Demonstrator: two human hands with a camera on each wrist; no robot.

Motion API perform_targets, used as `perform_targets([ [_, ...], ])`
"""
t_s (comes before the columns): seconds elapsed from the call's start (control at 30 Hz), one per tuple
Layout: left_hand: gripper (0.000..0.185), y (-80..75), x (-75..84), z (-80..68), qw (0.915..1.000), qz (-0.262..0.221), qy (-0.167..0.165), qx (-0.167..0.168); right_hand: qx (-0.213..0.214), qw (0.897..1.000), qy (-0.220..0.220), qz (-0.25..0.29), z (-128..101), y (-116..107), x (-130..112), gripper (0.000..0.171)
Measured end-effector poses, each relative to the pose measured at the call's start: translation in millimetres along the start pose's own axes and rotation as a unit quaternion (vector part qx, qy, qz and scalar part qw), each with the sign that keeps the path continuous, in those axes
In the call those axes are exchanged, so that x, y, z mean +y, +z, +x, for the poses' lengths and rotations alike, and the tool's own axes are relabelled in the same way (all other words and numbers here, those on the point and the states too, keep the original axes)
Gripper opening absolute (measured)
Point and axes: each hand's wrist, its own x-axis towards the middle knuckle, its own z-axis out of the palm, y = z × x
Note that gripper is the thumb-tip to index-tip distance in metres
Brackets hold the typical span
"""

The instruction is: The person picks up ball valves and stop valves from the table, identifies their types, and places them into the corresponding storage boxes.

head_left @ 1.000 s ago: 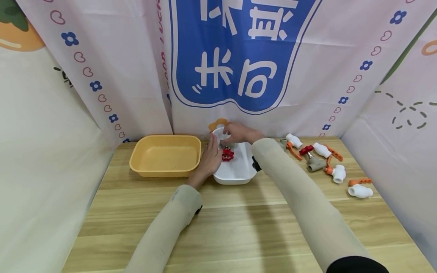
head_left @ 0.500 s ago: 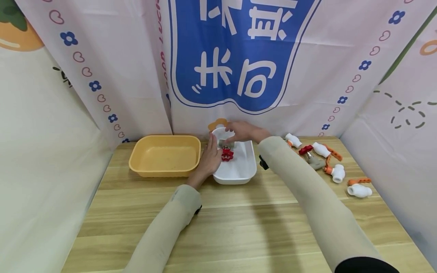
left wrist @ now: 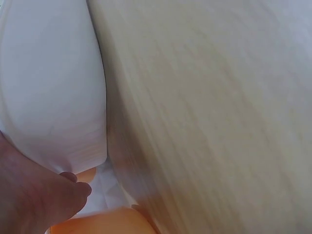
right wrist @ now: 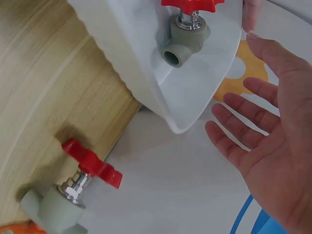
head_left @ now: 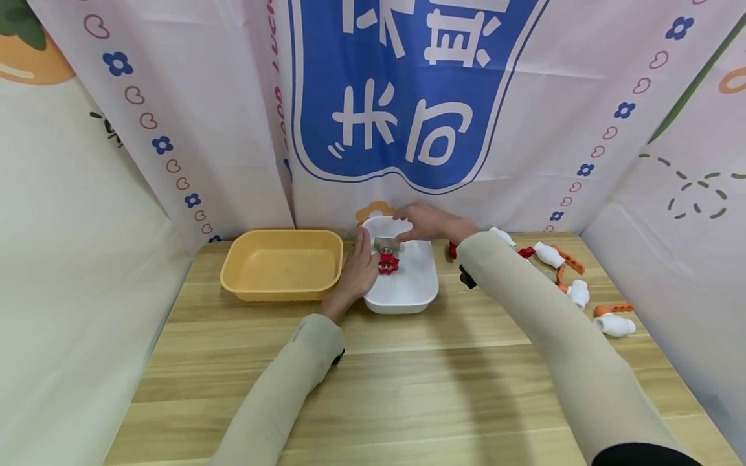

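Red on grey, a small valve with a star-shaped red handwheel (head_left: 388,263) lies in the far left part of the white tray (head_left: 408,294), just above the middle of the head view. The left hand (head_left: 358,270) rests against the tray's left rim right beside that valve, fingers straight and pointing away from the person; whether a fingertip touches the handwheel cannot be told. The left wrist view shows only a blurred strip of that hand at the lower left, next to the tray's white wall. The right hand (head_left: 424,222) hovers over the tray's far end, close to the curtain; in the right wrist view its palm (right wrist: 273,146) is spread wide, fingers apart and holding nothing, with the tray's corner and the valve (right wrist: 187,34) at the top of the frame.

Just left of the tray stands a yellow basin (head_left: 236,268), its near wall almost touching the left hand's wrist. Right of the tray, partly hidden behind the right forearm, a grey valve with a red lever handle (right wrist: 90,163) lies on the wooden table (head_left: 379,382). Farther toward the right edge of the head view lie white pipe fittings with orange handles (head_left: 612,320), scattered and apart from one another. Behind everything hangs a pale curtain with a blue panel bearing white characters (head_left: 402,97), filling the upper half of the frame.
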Motion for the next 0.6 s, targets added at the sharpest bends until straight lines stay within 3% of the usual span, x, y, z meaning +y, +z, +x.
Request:
perform_targets([
  [0.6,0.073,1.0,1.6,-0.1,1.0,0.006,-0.004,0.005,0.015,0.999,0.009,-0.033,-28,-9,11,0.055],
])
